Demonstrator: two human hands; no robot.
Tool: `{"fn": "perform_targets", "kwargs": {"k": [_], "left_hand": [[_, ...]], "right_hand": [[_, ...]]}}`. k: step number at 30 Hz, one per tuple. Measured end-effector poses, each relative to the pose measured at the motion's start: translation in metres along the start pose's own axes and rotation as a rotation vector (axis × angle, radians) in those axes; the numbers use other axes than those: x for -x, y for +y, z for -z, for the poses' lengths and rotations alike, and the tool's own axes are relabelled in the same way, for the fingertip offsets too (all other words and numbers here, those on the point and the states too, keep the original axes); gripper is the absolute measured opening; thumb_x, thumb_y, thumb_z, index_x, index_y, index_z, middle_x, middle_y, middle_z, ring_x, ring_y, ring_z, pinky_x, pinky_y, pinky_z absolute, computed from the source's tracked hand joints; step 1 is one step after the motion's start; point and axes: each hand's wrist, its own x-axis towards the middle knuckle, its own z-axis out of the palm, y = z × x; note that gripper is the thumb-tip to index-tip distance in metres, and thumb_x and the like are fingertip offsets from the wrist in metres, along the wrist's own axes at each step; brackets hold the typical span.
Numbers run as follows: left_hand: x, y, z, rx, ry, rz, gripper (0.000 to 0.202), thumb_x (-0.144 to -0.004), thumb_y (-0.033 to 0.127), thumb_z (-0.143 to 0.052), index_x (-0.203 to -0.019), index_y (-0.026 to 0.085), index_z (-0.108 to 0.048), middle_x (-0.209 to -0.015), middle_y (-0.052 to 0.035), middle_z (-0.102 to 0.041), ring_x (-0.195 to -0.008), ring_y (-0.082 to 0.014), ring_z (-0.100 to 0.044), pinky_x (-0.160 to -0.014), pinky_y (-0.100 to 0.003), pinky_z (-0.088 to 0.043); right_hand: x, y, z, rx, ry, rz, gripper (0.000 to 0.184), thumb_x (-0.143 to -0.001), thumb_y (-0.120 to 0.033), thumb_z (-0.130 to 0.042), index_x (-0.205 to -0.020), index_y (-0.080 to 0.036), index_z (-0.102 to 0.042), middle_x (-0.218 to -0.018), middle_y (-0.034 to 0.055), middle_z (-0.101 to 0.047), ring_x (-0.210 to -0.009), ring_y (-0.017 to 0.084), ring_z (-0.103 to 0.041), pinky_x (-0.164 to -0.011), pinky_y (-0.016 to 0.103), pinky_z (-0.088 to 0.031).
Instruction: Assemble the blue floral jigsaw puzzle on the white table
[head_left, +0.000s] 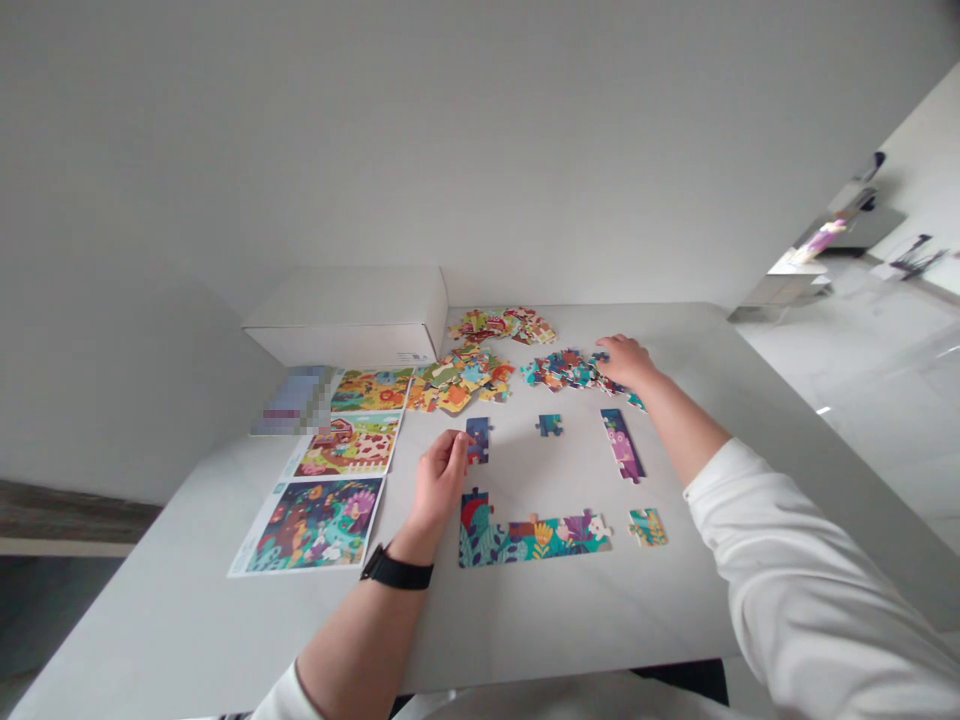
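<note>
My left hand (441, 478) is closed, its thumb and finger pinching the left side of a dark blue and red joined strip of puzzle pieces (478, 432). Below it lies a joined puzzle corner and bottom row (551, 540) in teal, green and purple. Over the right end of a pile of dark teal and red puzzle pieces (566, 370), my right hand (628, 362) has its fingers curled on a small teal puzzle piece (599, 357). A single teal piece (550, 426), a purple strip with a pink figure (621, 446) and a loose yellow-green piece (648, 527) lie apart on the table.
Two more puzzle-piece piles, a yellow-orange one (461, 378) and a red-green one (502, 325), sit near a white box (352, 315). Printed picture sheets (315, 525) and a blurred flat item (291, 400) lie at left. A wall (525, 150) rises behind the white table (525, 630).
</note>
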Motion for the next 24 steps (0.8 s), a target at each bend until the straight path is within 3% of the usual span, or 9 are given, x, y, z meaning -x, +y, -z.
{"fn": "perform_targets", "kwargs": {"k": [5, 8, 11, 15, 21, 24], "left_hand": [[0.000, 0.002, 0.000, -0.012, -0.005, 0.009, 0.042, -0.103, 0.058, -0.053, -0.089, 0.022, -0.069, -0.059, 0.0039, -0.052, -0.055, -0.0152, -0.051, -0.058, -0.027, -0.042], [0.000, 0.002, 0.001, -0.016, -0.006, 0.004, 0.042, -0.103, 0.058, -0.052, -0.089, 0.022, -0.069, -0.058, 0.0041, -0.052, -0.054, -0.0149, -0.050, -0.057, -0.027, -0.040], [0.000, 0.001, 0.002, -0.020, 0.003, -0.003, 0.041, -0.103, 0.056, -0.052, -0.089, 0.022, -0.068, -0.059, 0.0041, -0.052, -0.055, -0.0147, -0.050, -0.057, -0.026, -0.041], [0.001, 0.001, 0.001, -0.021, -0.008, -0.001, 0.041, -0.103, 0.057, -0.053, -0.089, 0.022, -0.068, -0.060, 0.0036, -0.054, -0.056, -0.0151, -0.052, -0.057, -0.026, -0.041], [0.001, 0.003, 0.000, -0.022, -0.028, -0.023, 0.042, -0.103, 0.058, -0.052, -0.088, 0.022, -0.068, -0.060, 0.0036, -0.054, -0.056, -0.0150, -0.052, -0.059, -0.027, -0.042], [0.000, 0.004, 0.000, -0.027, -0.025, -0.029, 0.042, -0.103, 0.058, -0.053, -0.088, 0.021, -0.068, -0.059, 0.0036, -0.054, -0.055, -0.0148, -0.053, -0.059, -0.027, -0.043]], "right_hand": [[-0.013, -0.022, -0.004, -0.053, -0.066, 0.219, 0.054, -0.099, -0.032, -0.071, -0.152, -0.023, -0.065, -0.154, 0.0143, -0.069, -0.139, 0.033, -0.066, -0.115, 0.043, -0.052], [-0.023, -0.035, -0.005, -0.058, -0.126, 0.242, 0.056, -0.093, -0.027, -0.078, -0.149, -0.028, -0.068, -0.148, 0.0099, -0.074, -0.133, 0.031, -0.069, -0.110, 0.039, -0.055], [-0.027, -0.040, -0.004, -0.049, -0.126, 0.248, 0.059, -0.090, -0.028, -0.083, -0.147, -0.027, -0.069, -0.141, 0.0113, -0.076, -0.129, 0.032, -0.070, -0.107, 0.040, -0.055], [-0.023, -0.030, -0.003, -0.051, -0.044, 0.227, 0.060, -0.090, -0.027, -0.083, -0.148, -0.023, -0.068, -0.143, 0.0155, -0.068, -0.125, 0.031, -0.070, -0.107, 0.039, -0.055], [-0.009, -0.009, 0.002, -0.058, 0.068, 0.201, 0.053, -0.096, -0.023, -0.074, -0.149, -0.022, -0.067, -0.143, 0.0149, -0.065, -0.125, 0.030, -0.069, -0.109, 0.037, -0.054], [-0.003, -0.004, 0.006, -0.019, 0.084, 0.096, 0.052, -0.098, -0.027, -0.072, -0.149, -0.022, -0.067, -0.143, 0.0169, -0.066, -0.124, 0.032, -0.069, -0.106, 0.040, -0.056]]}}
